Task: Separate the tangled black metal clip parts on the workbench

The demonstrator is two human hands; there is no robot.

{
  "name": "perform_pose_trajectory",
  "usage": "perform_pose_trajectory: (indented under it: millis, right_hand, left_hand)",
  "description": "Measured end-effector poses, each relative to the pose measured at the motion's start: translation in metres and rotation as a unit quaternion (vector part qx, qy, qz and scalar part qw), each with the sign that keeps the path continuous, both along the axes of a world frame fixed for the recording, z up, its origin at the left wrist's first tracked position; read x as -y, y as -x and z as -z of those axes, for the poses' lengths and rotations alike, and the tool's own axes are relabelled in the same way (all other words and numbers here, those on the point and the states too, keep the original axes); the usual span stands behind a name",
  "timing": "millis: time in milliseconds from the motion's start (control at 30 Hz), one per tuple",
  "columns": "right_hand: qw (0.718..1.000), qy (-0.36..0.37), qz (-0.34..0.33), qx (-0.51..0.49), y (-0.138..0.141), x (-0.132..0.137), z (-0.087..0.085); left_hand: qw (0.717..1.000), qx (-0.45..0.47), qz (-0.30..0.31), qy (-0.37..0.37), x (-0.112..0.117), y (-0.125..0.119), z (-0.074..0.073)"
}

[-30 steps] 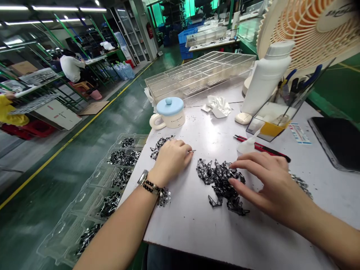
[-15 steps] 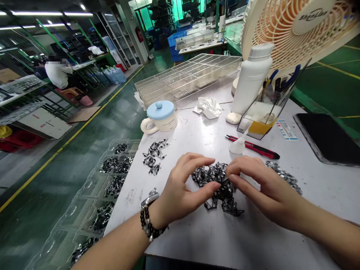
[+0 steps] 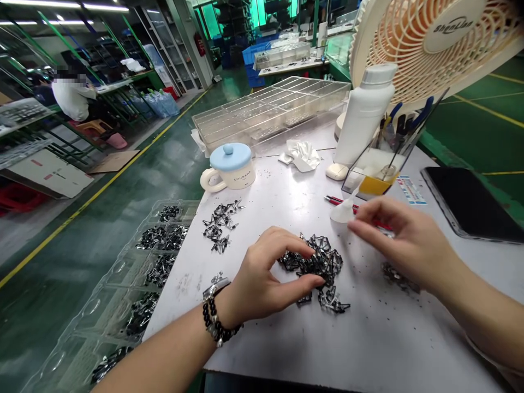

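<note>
Left hand (image 3: 266, 278): grip apart at black parts (image 3: 323, 259); tangling could drag extras. Right hand (image 3: 405, 237): cannot tell grip; nudge could topple white nozzle (image 3: 343, 212).

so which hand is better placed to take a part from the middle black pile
Likely the left hand: it is spread open right at the pile, while the right hand is apart from it, off to its right.

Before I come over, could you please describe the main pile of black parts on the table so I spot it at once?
Start from the white table by the fan. The black pile lies around its middle, at the left hand. It is denser and bigger than the loose black parts near the blue-lidded cup.
</note>
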State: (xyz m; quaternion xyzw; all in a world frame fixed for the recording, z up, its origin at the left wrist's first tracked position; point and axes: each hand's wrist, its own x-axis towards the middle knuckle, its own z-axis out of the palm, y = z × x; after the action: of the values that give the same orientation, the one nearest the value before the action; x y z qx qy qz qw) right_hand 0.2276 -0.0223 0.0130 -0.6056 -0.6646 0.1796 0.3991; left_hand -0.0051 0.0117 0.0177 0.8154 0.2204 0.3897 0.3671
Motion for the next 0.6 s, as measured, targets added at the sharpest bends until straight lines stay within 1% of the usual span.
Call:
perform_pose_trajectory:
  millis: [33, 67, 100, 167, 267, 333, 400, 533, 600]
  right_hand:
    - [0.998, -0.006, 0.066, 0.007, -0.006, -0.007, 0.005]
    - [0.994, -0.001, 0.111, 0.022, -0.011, -0.014, 0.010]
    - [0.990, 0.009, 0.135, 0.037, -0.014, -0.021, 0.015]
    - [0.989, 0.038, 0.132, 0.048, -0.017, -0.030, 0.023]
    - [0.992, 0.055, 0.115, -0.002, -0.015, -0.033, 0.025]
    - [0.988, 0.057, 0.127, -0.070, -0.012, -0.030, 0.021]
    - [0.977, 0.062, 0.130, -0.159, -0.010, -0.025, 0.015]
    - [0.942, 0.055, 0.093, -0.318, -0.009, -0.013, -0.004]
    - [0.914, 0.036, 0.091, -0.394, -0.008, -0.006, -0.013]
  left_hand:
    - [1.000, 0.007, -0.001, 0.017, 0.001, 0.000, 0.001]
    - [0.999, 0.011, -0.002, 0.034, 0.001, -0.001, 0.002]
    - [0.999, 0.015, -0.002, 0.052, 0.002, -0.001, 0.002]
    - [0.996, 0.022, 0.000, 0.084, 0.003, -0.002, 0.003]
    - [0.995, 0.031, 0.006, 0.096, 0.004, -0.004, 0.003]
    - [0.995, 0.039, 0.008, 0.090, 0.005, -0.005, 0.003]
    - [0.995, 0.043, 0.009, 0.086, 0.005, -0.005, 0.003]
    - [0.995, 0.037, 0.014, 0.086, 0.005, -0.005, 0.004]
    - [0.995, 0.036, 0.017, 0.086, 0.005, -0.005, 0.004]
